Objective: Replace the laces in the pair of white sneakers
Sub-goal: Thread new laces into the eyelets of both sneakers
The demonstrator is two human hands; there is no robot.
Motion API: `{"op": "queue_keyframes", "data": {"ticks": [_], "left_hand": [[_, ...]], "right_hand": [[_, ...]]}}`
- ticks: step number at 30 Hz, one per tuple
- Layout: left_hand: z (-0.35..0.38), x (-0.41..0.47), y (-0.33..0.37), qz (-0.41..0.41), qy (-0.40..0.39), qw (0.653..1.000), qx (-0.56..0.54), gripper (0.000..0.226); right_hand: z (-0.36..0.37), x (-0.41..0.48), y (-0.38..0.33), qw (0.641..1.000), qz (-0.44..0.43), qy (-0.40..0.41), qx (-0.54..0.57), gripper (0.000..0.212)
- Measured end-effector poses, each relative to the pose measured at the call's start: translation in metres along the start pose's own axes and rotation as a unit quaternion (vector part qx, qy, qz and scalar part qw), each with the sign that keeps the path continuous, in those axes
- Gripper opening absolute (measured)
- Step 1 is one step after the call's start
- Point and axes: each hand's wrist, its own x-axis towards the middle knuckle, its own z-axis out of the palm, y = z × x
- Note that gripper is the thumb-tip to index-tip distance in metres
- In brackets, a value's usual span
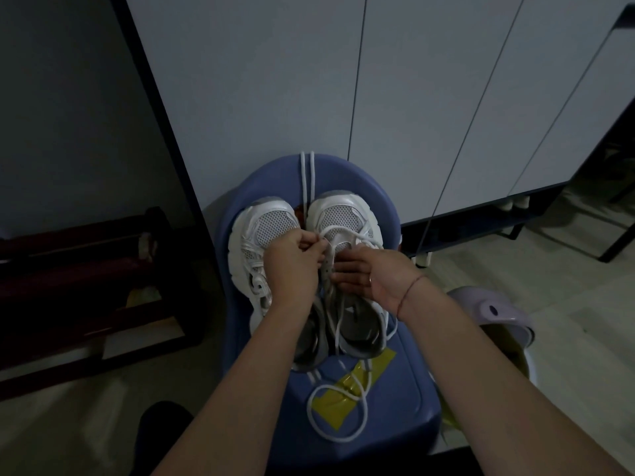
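Two white sneakers stand side by side on a blue plastic chair [395,383], toes pointing away from me. My left hand [292,266] lies over the left sneaker [256,235] and pinches a white lace at the eyelets of the right sneaker [343,218]. My right hand [371,273] curls around the right sneaker's upper and holds it. That lace [338,417] trails loose toward me and loops over the seat. A second white lace [307,176] hangs doubled over the chair back behind the toes.
Yellow tape [360,383] is stuck on the seat near its front. White cabinet doors [412,97] rise behind the chair. A dark wooden rack [86,286] stands at left. A pale purple plastic item [491,310] and something yellow sit on the floor at right.
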Motion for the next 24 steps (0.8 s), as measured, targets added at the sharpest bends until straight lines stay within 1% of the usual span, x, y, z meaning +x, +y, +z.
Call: {"op": "queue_keyframes", "data": {"ticks": [3,5,9,12,15,21,24], "left_hand": [[-0.003,0.000,-0.001,0.005,-0.028,1.000,0.013,0.019],[-0.006,0.001,-0.002,0.013,-0.048,0.998,0.025,0.012],[-0.012,0.002,-0.003,0.023,-0.075,0.996,0.034,0.021],[-0.014,0.000,0.001,0.021,-0.082,0.996,0.036,0.032],[-0.015,-0.002,0.004,0.007,-0.086,0.996,0.036,0.033],[-0.017,-0.002,0.001,-0.004,-0.089,0.995,0.044,0.047],[-0.019,-0.002,0.000,-0.010,-0.106,0.994,0.037,0.046]], "right_hand": [[0.000,0.004,0.004,1.000,0.000,0.001,0.014,0.033],[-0.001,0.007,0.005,1.000,0.002,0.001,0.018,0.031],[-0.003,0.013,0.009,1.000,0.000,0.000,0.011,0.025],[-0.001,0.019,0.014,1.000,-0.026,0.007,0.005,0.021],[0.003,0.023,0.016,0.999,-0.046,0.021,0.003,0.017],[0.004,0.031,0.019,0.998,-0.038,0.000,0.047,0.018],[0.003,0.032,0.019,0.998,-0.042,-0.002,0.056,0.021]]}}
